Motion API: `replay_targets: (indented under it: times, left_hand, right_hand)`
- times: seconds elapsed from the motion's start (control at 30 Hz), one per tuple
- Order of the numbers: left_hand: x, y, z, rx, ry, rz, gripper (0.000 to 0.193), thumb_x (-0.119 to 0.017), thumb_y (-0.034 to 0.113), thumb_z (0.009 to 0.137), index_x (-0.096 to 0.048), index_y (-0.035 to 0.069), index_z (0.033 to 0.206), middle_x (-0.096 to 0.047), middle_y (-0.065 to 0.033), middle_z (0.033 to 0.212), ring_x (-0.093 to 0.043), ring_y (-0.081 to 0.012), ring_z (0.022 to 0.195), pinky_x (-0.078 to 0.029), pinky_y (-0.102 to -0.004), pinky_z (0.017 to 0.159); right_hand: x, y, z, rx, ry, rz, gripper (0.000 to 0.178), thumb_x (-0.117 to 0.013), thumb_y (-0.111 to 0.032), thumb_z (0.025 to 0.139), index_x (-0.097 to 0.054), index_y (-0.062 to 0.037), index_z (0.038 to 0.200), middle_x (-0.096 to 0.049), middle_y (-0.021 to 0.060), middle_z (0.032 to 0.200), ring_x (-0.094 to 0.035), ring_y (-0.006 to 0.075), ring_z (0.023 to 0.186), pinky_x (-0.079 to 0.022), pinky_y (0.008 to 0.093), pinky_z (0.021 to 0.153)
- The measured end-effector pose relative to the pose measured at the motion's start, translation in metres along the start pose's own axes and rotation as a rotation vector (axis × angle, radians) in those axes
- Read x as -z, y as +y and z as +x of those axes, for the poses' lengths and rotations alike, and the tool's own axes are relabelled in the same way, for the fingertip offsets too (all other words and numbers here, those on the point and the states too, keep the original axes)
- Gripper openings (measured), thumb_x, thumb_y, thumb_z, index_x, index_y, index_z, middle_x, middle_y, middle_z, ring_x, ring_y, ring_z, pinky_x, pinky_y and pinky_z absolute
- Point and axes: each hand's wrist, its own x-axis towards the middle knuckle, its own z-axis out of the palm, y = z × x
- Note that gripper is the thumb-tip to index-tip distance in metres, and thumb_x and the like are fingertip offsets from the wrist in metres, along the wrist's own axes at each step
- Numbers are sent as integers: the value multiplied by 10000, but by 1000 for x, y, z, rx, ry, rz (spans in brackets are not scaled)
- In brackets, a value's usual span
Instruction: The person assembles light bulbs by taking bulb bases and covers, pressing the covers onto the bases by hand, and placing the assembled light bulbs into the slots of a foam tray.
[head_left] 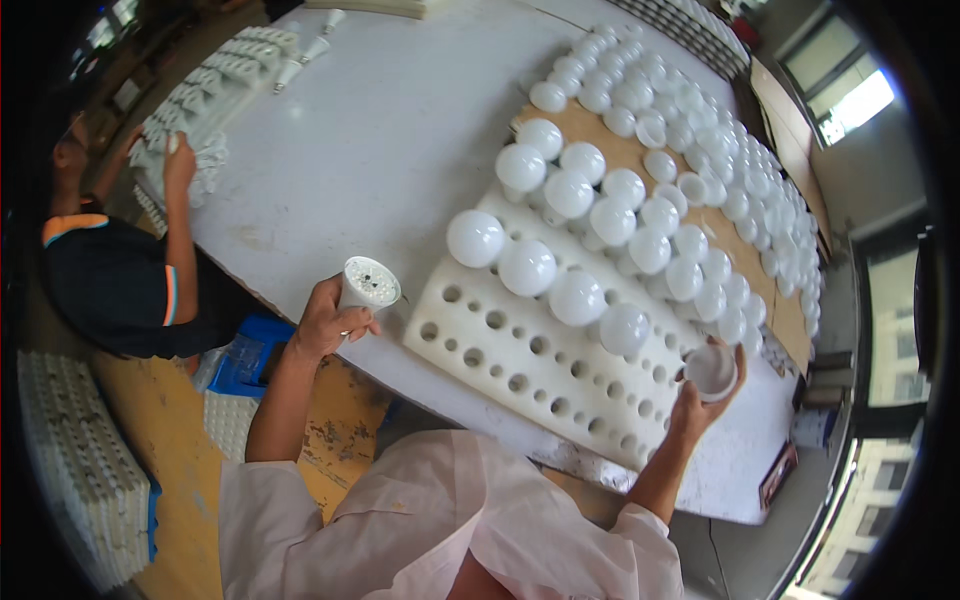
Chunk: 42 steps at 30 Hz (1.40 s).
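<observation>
My left hand (pixel 322 322) is closed around a white LED bulb base (pixel 370 283), a cone-shaped housing whose open end shows a round board with small dots. At the right, my right hand (pixel 690 412) grips a translucent white bulb cover (pixel 711 373), its hollow side turned up. The two parts are well apart. Between my hands lies a white foam tray (pixel 455 325) with rows of round holes. Several round white bulbs (pixel 526 268) stand in its far rows, while the near rows show bare holes.
Many loose white covers (pixel 660 165) rest on brown cardboard (pixel 580 125) at the far right of the pale table (pixel 350 130). A co-worker (pixel 115 270) handles white bulb bases (pixel 215 85) at the left. Foam trays (pixel 90 470) are stacked near a blue stool (pixel 262 340).
</observation>
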Motion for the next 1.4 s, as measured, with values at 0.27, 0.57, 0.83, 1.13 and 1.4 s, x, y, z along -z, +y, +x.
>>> replay_targets:
  times: [0.27, 0.57, 0.83, 1.13, 1.4]
  left_hand:
    - [-128, -33, 6, 123, -682, 133, 623, -835, 249, 670, -568, -56, 1144, -641, -98, 1032, -571, -137, 972, -445, -286, 876]
    - [-157, -38, 10, 305, -757, 145, 586, -805, 275, 728, -568, -55, 1150, -635, -93, 946, -602, -125, 794, -535, -257, 604]
    - [-157, -35, 15, 333, -749, 213, 559, -806, 285, 722, -584, -62, 1100, -639, -96, 916, -606, -124, 764, -537, -262, 602]
    - [-158, -38, 12, 336, -718, 283, 504, -813, 271, 714, -605, -67, 1024, -647, -83, 791, -602, -105, 626, -505, -241, 544]
    - [-160, -39, 17, 363, -699, 452, 432, -826, 248, 695, -635, -66, 921, -638, -77, 698, -587, -97, 538, -474, -233, 475]
  right_hand:
    - [-47, -1, -78, -215, -565, 271, 854, -879, -238, 572, -393, -50, 1248, -536, 169, 1188, -535, 234, 1081, -453, 359, 883]
    - [-37, 1, -96, -177, -712, 134, 811, -858, -185, 565, -431, -57, 1242, -548, 104, 1200, -534, 206, 1081, -419, 347, 922]
    - [-47, -2, -93, -211, -748, 159, 782, -849, -168, 577, -443, -74, 1239, -555, 92, 1177, -533, 215, 1078, -410, 354, 935]
    - [-52, -12, -89, -127, -837, 8, 771, -847, -165, 578, -458, -74, 1237, -556, 107, 1163, -562, 257, 1048, -437, 361, 908]
    - [-65, -34, -78, -12, -1081, -343, 816, -827, -267, 642, -391, -33, 1290, -508, 188, 1201, -552, 382, 1046, -478, 433, 869]
